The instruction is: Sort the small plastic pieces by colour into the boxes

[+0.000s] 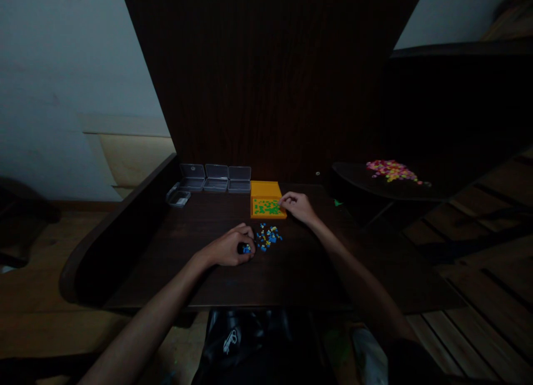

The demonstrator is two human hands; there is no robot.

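Observation:
My left hand (231, 247) rests on the dark table with its fingers curled and the thumb bent in. Small blue pieces (246, 249) show in the gap between thumb and fingers. Just right of it lies a loose pile of tiny blue, yellow and pale pieces (270, 238). My right hand (297, 206) is at the right rim of an open yellow box (266, 189), its thumb and fingertips pinched together. Whatever is between those fingertips is too small to tell. Many small green pieces (266, 207) are spread in the box's lower half.
Three clear plastic boxes (216, 184) stand with lids up at the back left, a smaller clear case (178, 198) before them. A pink, red and yellow heap (393, 171) lies on a dark shelf at right. A raised side panel (120, 224) borders the table's left.

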